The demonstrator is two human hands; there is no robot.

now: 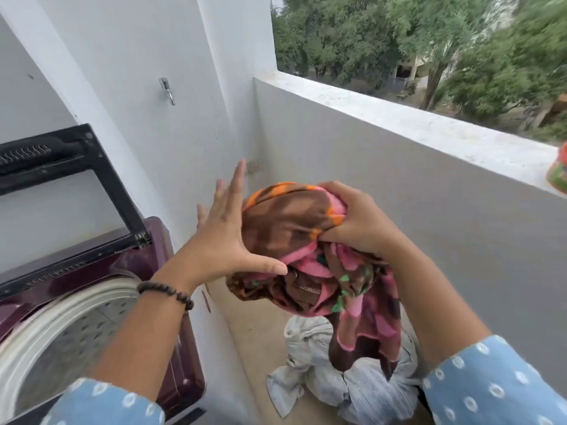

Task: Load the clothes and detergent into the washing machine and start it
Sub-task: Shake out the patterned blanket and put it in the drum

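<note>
Two white walls (129, 56) meeting in a corner at upper centre, with a grey parapet (399, 167) running from there down to the right edge, its white top ledge (414, 121) bare but for a bright object (560, 173) cut off at the right border. Beyond the ledge, green trees (429, 41) across the upper right. Lower left: a maroon top-loading washing machine (147, 262), cropped by the left and bottom edges, lid (61, 185) raised upright against the wall, white ring around the drum mouth (61, 335) open and unobstructed. Between machine side and parapet, a narrow strip of beige floor (254, 338) narrowing toward the corner. On that floor at lower centre, a pale striped bundle of clothes (362, 391), partly hidden. Above it, mid-frame and off the floor, a brown, pink and orange patterned cloth (291, 228), bunched into a ball with loose ends hanging down over the bundle, just right of the machine's edge. Right hand (356, 222) curled over the top right of the cloth, fingers gripping it. Left hand (224, 231) spread flat, fingers straight, thumb and palm touching the cloth's left side. Beaded bracelet (167, 292) on the left wrist. Small metal hook (167, 90) on the wall at upper left.
</note>
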